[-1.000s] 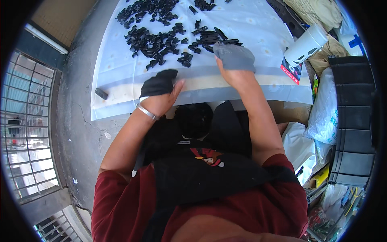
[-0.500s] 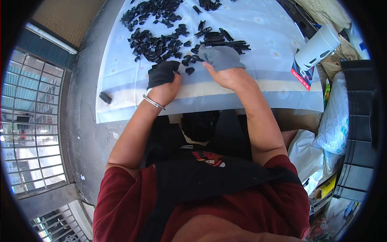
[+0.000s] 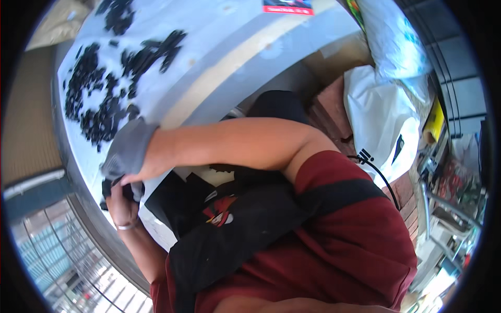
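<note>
My right hand [image 3: 127, 152], in a grey glove, reaches across my body to the left edge of the table. Its fingers curl down over my left hand [image 3: 119, 197], which wears a black glove and a metal bracelet [image 3: 127, 226]. The two hands touch just below the table's edge; anything between them is hidden. Several small black plastic pieces [image 3: 102, 112] lie scattered in clusters on the pale sheet [image 3: 219, 47] just beyond the grey glove. My red shirt and black apron fill the lower middle.
A red-and-black packet [image 3: 284, 6] lies at the sheet's far edge. White plastic bags [image 3: 383, 120] and a yellow item [image 3: 433, 122] pile up on the right, with a black cable [image 3: 376, 169] beside my shoulder. A window grille [image 3: 62, 261] is at lower left.
My head has tilted and turned sharply. Both hands left the pile of black pieces and came together at the table's left edge, my right arm now crossing my body.
</note>
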Tool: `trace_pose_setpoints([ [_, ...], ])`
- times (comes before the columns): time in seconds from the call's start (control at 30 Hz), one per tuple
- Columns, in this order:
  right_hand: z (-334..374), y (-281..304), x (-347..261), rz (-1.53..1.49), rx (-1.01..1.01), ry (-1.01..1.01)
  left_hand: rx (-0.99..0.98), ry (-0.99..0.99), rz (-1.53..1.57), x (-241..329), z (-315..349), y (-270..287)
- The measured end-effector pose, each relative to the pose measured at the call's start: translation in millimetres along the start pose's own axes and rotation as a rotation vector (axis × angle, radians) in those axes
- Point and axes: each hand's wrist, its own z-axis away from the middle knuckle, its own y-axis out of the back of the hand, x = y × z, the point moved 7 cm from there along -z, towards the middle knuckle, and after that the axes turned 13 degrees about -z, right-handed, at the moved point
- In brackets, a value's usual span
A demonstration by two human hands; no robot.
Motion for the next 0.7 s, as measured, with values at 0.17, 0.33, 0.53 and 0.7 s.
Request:
trace_pose_setpoints([
  [0.17, -14, -24, -9, 0.033, -0.081, -0.011, 0.112, 0.023, 0.020, 1, 21, 7],
  [0.33, 8, 18, 16, 0.010, -0.120, -0.090, 0.326, 0.024, -0.360, 32, 15, -40],
  [0.53, 16, 15, 3, 0.001, -0.210, -0.242, 0.135, -0.185, -0.312, 44, 23, -45],
  [0.7, 18, 12, 0, 0.092, -0.230, -0.176, 0.077, -0.196, -0.275, 49, 23, -47],
])
